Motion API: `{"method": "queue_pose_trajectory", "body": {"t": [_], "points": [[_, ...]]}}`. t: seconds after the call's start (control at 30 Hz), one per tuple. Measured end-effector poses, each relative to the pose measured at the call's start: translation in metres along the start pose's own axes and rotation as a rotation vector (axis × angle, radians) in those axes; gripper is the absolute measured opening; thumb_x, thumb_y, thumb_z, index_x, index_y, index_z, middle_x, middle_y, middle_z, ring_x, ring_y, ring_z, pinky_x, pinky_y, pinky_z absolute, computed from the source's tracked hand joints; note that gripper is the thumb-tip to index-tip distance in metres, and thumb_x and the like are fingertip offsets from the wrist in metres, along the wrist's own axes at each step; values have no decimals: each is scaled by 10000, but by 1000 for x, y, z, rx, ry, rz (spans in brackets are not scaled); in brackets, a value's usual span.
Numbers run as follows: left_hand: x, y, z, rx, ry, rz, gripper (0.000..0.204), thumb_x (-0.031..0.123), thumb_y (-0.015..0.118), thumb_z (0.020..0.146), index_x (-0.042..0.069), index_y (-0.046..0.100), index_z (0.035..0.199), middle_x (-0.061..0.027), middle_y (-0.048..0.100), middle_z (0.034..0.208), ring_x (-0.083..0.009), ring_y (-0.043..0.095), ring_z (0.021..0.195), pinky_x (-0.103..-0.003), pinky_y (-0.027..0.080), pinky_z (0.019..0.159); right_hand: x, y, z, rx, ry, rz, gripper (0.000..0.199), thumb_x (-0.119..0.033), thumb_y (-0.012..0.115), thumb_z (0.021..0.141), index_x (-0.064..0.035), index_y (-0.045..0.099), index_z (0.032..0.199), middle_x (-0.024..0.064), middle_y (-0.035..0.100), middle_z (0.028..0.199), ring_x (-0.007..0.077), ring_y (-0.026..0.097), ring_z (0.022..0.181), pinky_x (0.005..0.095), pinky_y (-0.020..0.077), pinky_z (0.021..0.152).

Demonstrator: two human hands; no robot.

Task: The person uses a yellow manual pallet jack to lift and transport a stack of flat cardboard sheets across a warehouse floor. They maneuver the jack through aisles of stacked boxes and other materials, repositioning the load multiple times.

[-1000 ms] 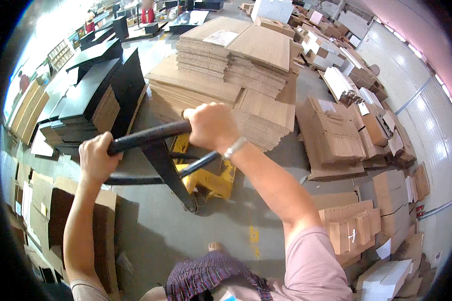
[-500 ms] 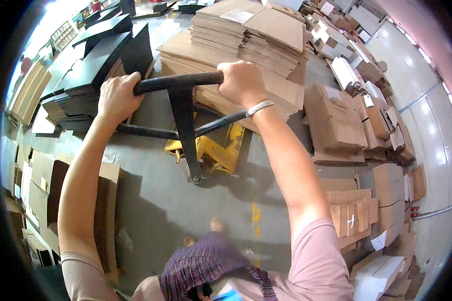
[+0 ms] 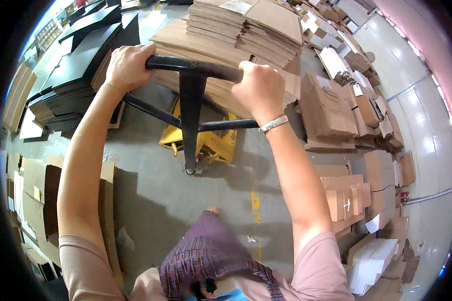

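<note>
My left hand is closed round the left end of a black handle, and my right hand grips its right end. The handle belongs to a yellow pallet jack, whose body sits low on the floor in front of me. Behind the handle rises a tall load of flat brown cardboard sheets, stacked in layers. The sheets partly cover the far side of the jack, so its forks are hidden. Both arms are stretched forward.
Stacks of black panels stand at the left. Cardboard cartons and white boxes line the right, before a pale wall. Nearer left is an open cardboard stack. A yellow line marks the grey floor.
The handle has turned, its left end rising and its right end dropping in view, both hands moving with it. My right hand has shifted right and down. A leg has stepped forward.
</note>
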State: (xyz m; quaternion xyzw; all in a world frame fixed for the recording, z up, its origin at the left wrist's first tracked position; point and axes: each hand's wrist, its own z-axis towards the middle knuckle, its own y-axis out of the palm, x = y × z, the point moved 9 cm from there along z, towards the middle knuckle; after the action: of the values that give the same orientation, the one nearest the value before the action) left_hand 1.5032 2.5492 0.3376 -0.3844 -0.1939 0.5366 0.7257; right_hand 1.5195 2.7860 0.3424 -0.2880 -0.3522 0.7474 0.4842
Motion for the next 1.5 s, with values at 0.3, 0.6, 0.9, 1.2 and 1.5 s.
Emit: {"method": "queue_pose_trajectory", "body": {"t": [0.3,0.6,0.9,1.2,1.5], "points": [[-12,25,24,111,100,-21,252,250,692,711,104,536,846,-84,638,756,-319,658,743,-427,520,645,4,18,21,-60,-56,-32,112,-123,597,653,-72,678,711,204,662,724,378,665,727,463,538,683],[-30,34,35,-14,53,-69,188,259,678,755,108,589,824,-131,646,705,-351,653,723,-455,513,653,1,19,31,4,5,-144,154,-135,604,673,-122,712,781,185,667,736,360,669,736,440,539,655],[-30,10,7,22,218,-265,315,286,753,690,89,543,818,-133,617,682,-366,636,716,-466,487,633,-33,3,-6,-18,214,-192,244,-75,618,624,-122,712,843,205,657,747,395,647,738,476,513,632],[-11,-79,-131,-128,296,-365,156,99,639,652,90,527,760,-101,592,714,-327,623,690,-446,484,593,-137,-59,-136,-83,185,-91,133,-48,649,638,-68,558,732,148,611,694,364,618,698,462,461,573],[-23,-168,-411,-377,357,-584,165,142,654,656,105,555,783,-93,574,680,-317,624,689,-452,491,613,-337,-64,-375,-340,323,176,143,-81,682,639,-69,561,715,128,606,705,356,621,702,465,452,573]]}}
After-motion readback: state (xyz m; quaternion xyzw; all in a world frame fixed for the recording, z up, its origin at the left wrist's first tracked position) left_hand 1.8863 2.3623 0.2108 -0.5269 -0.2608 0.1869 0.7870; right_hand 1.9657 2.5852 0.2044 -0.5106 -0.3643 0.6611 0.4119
